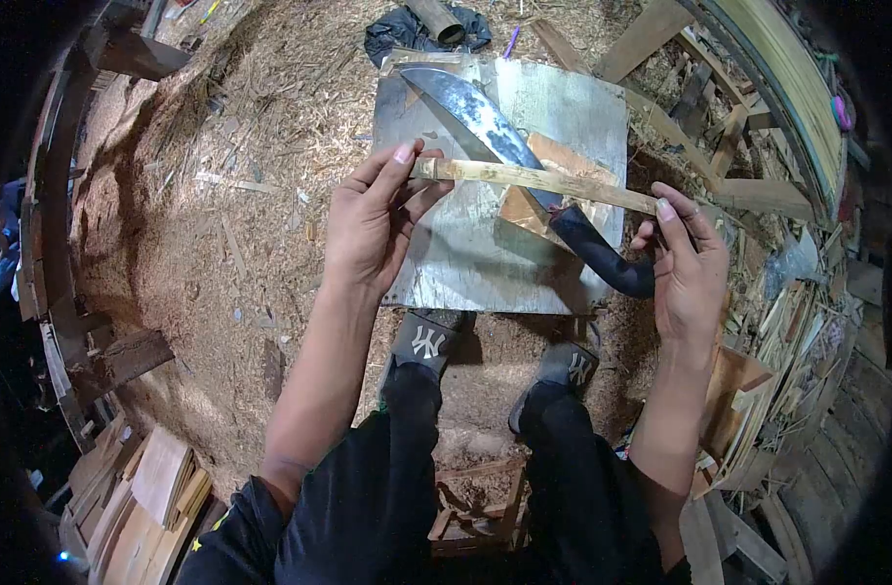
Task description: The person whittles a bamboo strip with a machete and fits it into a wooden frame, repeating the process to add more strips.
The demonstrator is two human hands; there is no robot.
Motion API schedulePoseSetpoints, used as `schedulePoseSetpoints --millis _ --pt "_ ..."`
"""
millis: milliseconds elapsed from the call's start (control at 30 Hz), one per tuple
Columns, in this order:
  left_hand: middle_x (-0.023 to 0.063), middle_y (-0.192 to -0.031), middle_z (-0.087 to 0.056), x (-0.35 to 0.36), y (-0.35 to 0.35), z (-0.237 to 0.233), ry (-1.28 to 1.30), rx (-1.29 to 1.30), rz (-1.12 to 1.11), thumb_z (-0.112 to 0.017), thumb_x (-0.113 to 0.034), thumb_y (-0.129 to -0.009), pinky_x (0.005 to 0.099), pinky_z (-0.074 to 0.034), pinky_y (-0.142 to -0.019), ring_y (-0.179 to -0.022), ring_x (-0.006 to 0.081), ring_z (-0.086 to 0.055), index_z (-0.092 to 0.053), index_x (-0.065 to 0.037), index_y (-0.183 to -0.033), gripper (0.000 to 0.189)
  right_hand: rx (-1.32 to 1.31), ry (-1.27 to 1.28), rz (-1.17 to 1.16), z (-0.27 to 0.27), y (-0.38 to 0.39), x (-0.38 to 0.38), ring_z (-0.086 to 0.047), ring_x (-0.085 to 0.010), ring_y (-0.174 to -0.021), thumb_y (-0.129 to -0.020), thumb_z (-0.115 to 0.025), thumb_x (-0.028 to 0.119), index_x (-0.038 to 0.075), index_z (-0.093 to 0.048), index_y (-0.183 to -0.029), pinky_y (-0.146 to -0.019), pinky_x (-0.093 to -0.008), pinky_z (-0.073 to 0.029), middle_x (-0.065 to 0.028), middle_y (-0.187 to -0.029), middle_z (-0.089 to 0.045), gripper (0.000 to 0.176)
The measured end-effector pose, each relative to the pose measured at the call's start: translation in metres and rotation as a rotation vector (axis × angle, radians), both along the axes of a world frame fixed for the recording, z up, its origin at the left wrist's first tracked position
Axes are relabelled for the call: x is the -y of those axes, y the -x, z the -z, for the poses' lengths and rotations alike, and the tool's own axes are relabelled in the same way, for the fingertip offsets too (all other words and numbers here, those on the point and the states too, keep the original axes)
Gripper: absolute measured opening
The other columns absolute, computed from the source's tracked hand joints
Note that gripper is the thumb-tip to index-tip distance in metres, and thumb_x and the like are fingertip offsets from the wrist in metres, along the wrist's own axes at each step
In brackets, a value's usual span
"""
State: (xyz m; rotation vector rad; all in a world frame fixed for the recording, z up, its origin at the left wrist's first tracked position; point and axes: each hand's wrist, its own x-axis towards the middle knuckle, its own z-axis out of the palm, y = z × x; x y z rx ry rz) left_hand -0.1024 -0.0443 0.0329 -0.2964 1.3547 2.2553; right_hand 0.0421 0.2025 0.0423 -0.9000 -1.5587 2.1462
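Observation:
A thin bamboo strip (543, 180) is stretched between my two hands, above a pale wooden board (426, 273). My left hand (377, 210) pinches its left end, near a node, between thumb and fingers. At the other end, my right hand (685, 253) grips the strip's tip with thumb and fingers. Beneath the strip, a machete (485, 117) lies diagonally, its broad blade toward the top left and its dark curved handle near my right hand. Light brown wood pieces (563, 156) lie under the machete on the board.
Shavings (221, 224) cover the ground. A black plastic bag (397, 34) and a bamboo tube (436, 18) lie beyond the board. Wooden frames (768, 195) and split strips (797, 361) stand at right. Planks (158, 478) are stacked at lower left. My shoes (426, 341) are close to the board.

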Motion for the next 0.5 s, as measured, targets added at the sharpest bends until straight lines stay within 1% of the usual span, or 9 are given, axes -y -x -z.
schedulePoseSetpoints --millis 100,233,300,333,400,467,500 --pt "0.0177 -0.103 -0.068 -0.003 -0.002 -0.002 0.028 -0.033 0.007 -0.061 -0.010 -0.095 0.0363 -0.062 -0.082 -0.090 0.0225 -0.069 -0.062 0.007 -0.112 0.023 0.013 -0.040 0.044 0.002 0.001 0.000 -0.060 -0.0109 -0.073 -0.095 -0.062 0.008 -0.005 -0.063 -0.114 -0.063 -0.0255 -0.054 -0.0065 -0.086 -0.063 0.024" --pt "0.0179 -0.101 -0.068 -0.006 -0.003 -0.003 0.081 -0.051 0.031 -0.061 -0.009 -0.095 0.0367 -0.061 -0.084 -0.091 0.0224 -0.069 -0.061 0.006 -0.114 0.024 -0.066 -0.034 0.134 0.006 0.003 -0.008 -0.061 -0.0125 -0.074 -0.094 -0.063 0.008 -0.005 -0.061 -0.116 -0.064 -0.0273 -0.054 -0.0073 -0.088 -0.063 0.026" --pt "0.0183 -0.104 -0.067 -0.005 -0.003 -0.002 0.175 -0.101 0.102 -0.061 -0.010 -0.095 0.0354 -0.059 -0.085 -0.092 0.0235 -0.069 -0.056 0.005 -0.122 0.032 -0.127 -0.071 0.180 0.000 0.007 -0.016 -0.061 -0.0131 -0.074 -0.094 -0.063 0.009 -0.005 -0.061 -0.115 -0.065 -0.0285 -0.055 -0.0075 -0.090 -0.064 0.025" --pt "0.0183 -0.104 -0.067 -0.005 -0.003 -0.003 0.171 -0.102 0.107 -0.061 -0.010 -0.095 0.0354 -0.059 -0.085 -0.092 0.0235 -0.069 -0.056 0.005 -0.122 0.032 -0.127 -0.076 0.185 -0.007 0.012 -0.020 -0.061 -0.0131 -0.074 -0.094 -0.063 0.009 -0.005 -0.061 -0.115 -0.065 -0.0285 -0.055 -0.0075 -0.090 -0.064 0.025" --pt "0.0182 -0.100 -0.068 -0.006 -0.003 -0.005 0.232 -0.182 0.127 -0.063 -0.011 -0.094 0.0358 -0.058 -0.084 -0.092 0.0249 -0.069 -0.057 0.006 -0.121 0.032 -0.175 -0.223 0.165 -0.024 0.023 -0.027 -0.062 -0.0127 -0.075 -0.094 -0.064 0.010 -0.004 -0.062 -0.115 -0.066 -0.0280 -0.054 -0.0073 -0.093 -0.064 0.025" --pt "0.0181 -0.099 -0.068 -0.004 -0.001 0.001 0.223 -0.218 0.120 -0.065 -0.012 -0.093 0.0367 -0.057 -0.084 -0.090 0.0258 -0.069 -0.058 0.006 -0.119 0.033 -0.205 -0.262 0.179 -0.029 0.034 -0.035 -0.062 -0.0123 -0.075 -0.094 -0.064 0.010 -0.004 -0.064 -0.113 -0.066 -0.0269 -0.054 -0.0075 -0.093 -0.065 0.023" --pt "0.0183 -0.099 -0.068 -0.003 -0.001 0.002 0.255 -0.237 0.121 -0.065 -0.012 -0.093 0.0371 -0.057 -0.084 -0.090 0.0258 -0.069 -0.059 0.006 -0.119 0.033 -0.219 -0.295 0.129 -0.029 0.039 -0.040 -0.062 -0.0122 -0.075 -0.094 -0.064 0.010 -0.004 -0.065 -0.112 -0.066 -0.0269 -0.055 -0.0074 -0.092 -0.066 0.022"
